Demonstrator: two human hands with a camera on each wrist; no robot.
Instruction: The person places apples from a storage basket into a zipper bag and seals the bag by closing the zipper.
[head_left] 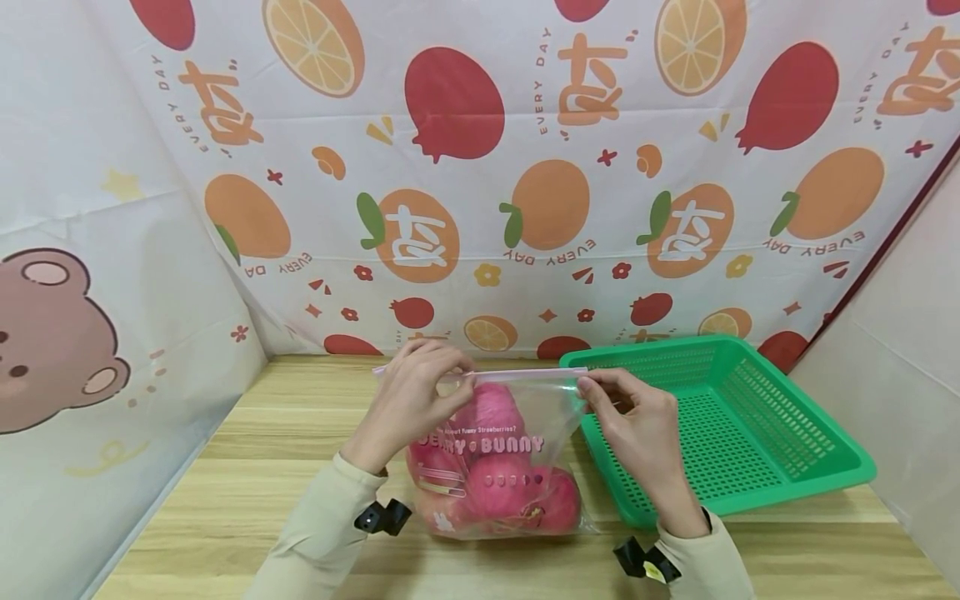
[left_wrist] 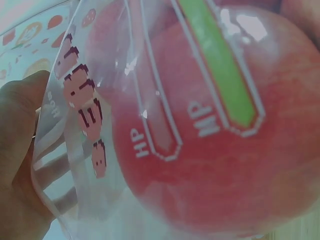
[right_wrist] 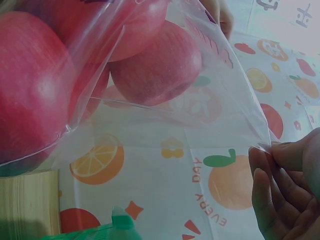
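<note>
Apples (head_left: 495, 487) fill a clear zip bag (head_left: 501, 467) standing on the wooden table (head_left: 247, 467); left hand (head_left: 415, 396) and right hand (head_left: 637, 425) each pinch its pink top strip, holding it upright beside a green basket (head_left: 757, 417)

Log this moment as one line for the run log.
left hand: pinches zip bag seal | right hand: pinches seal's other end | apples inside

The wooden table (head_left: 247, 467) carries the apple bag (head_left: 498, 467) and green basket (head_left: 750, 433).
</note>
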